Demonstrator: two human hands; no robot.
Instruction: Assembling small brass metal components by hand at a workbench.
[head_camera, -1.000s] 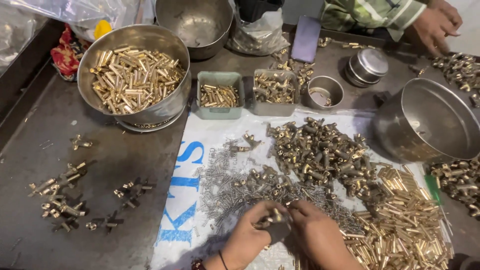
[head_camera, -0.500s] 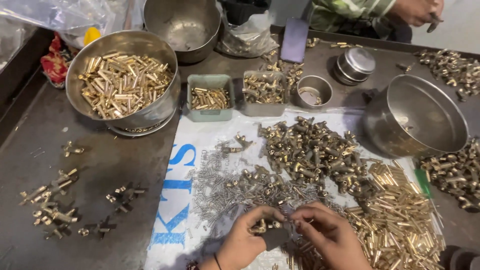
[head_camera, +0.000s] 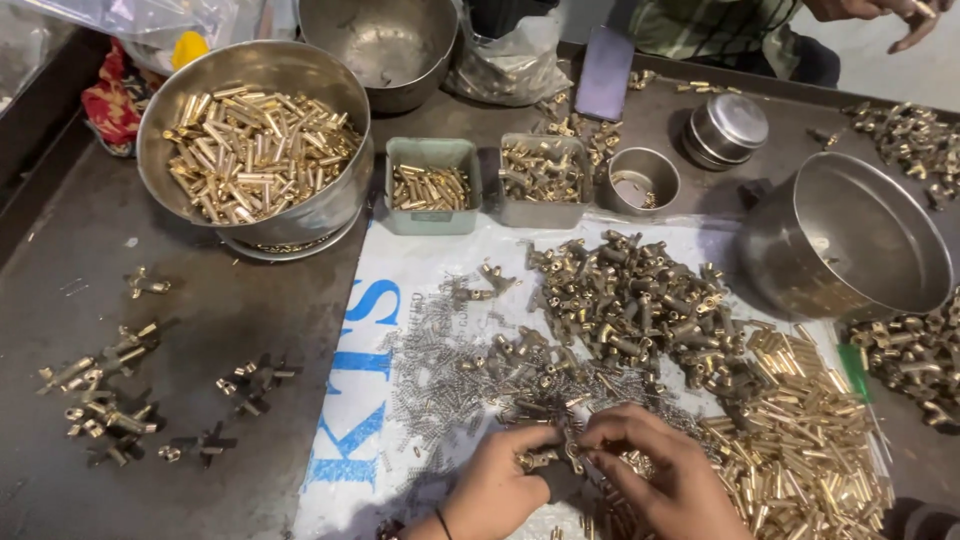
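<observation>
My left hand (head_camera: 497, 485) and my right hand (head_camera: 665, 477) meet low in the view, over a white printed sheet (head_camera: 360, 400). Together they pinch a small brass fitting (head_camera: 545, 457) between the fingertips. Thin steel springs (head_camera: 445, 360) lie scattered just beyond the left hand. A heap of brass fittings (head_camera: 640, 300) sits farther out, and a pile of brass tubes (head_camera: 800, 450) lies close to the right hand.
A steel bowl of brass tubes (head_camera: 255, 140) stands far left, an empty steel bowl (head_camera: 385, 45) behind it. Two small trays (head_camera: 432, 185) (head_camera: 543, 180) and a cup (head_camera: 643, 180) line the sheet's far edge. A tilted steel pot (head_camera: 850, 240) stands right. Assembled pieces (head_camera: 110, 390) lie left. Another person's hand (head_camera: 890, 15) shows far right.
My hands stayed together near the bottom of the view, working the small part. The view shifted slightly, so the bowls sit a little lower and to the right compared with half a second ago.
</observation>
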